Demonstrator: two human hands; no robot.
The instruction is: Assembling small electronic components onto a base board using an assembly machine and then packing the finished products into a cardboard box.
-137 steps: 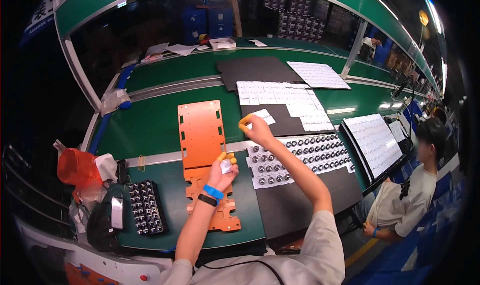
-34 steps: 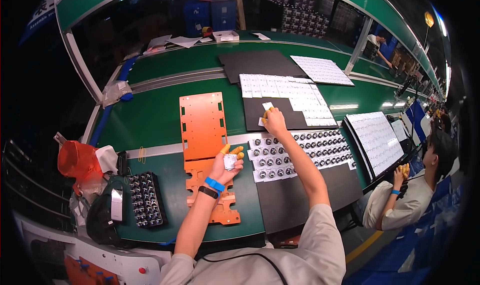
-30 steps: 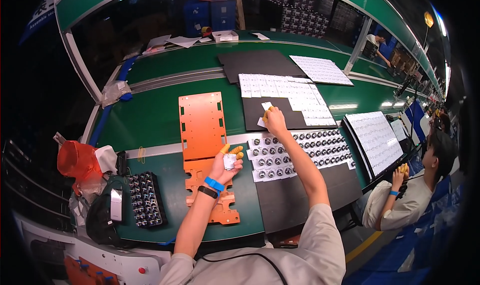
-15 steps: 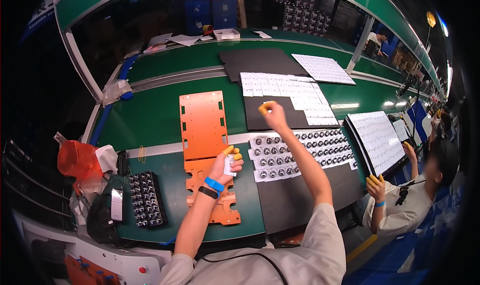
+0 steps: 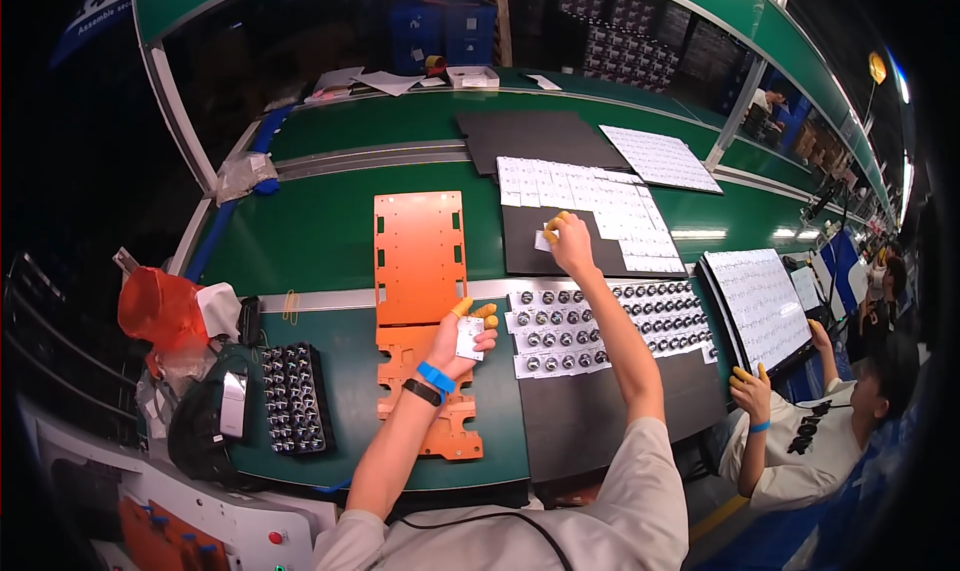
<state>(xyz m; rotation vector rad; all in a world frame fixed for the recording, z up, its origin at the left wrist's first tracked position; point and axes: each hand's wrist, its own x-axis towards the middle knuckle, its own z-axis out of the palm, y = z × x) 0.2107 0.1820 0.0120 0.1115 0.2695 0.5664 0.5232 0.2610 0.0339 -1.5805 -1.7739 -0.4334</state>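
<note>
My left hand (image 5: pixel 462 343), its fingers in yellow finger cots, is closed around a small white plate (image 5: pixel 469 338) with holes near its edges; I cannot tell whether more lie under it. This hand is above an orange panel (image 5: pixel 419 256) with cutouts. Farther right, my right hand (image 5: pixel 572 246) pinches another small white plate (image 5: pixel 543 240) over the bare part of a black board (image 5: pixel 525 258). Rows of similar white plates (image 5: pixel 570 183) lie along the board's far and right sides. Nearer me, white plates carry round black-and-silver parts (image 5: pixel 567 339).
A black tray of shiny parts (image 5: pixel 293 399) stands at left, near a red plastic bag (image 5: pixel 158 308). At right, a co-worker (image 5: pixel 800 441) holds a board covered with white plates (image 5: pixel 758 306). Another plate-covered sheet (image 5: pixel 662 158) and a dark board (image 5: pixel 535 139) lie farther back.
The view has shifted slightly. My left hand has turned so its white plate faces up more fully. The plate under my right fingertips now shows at the black board.
</note>
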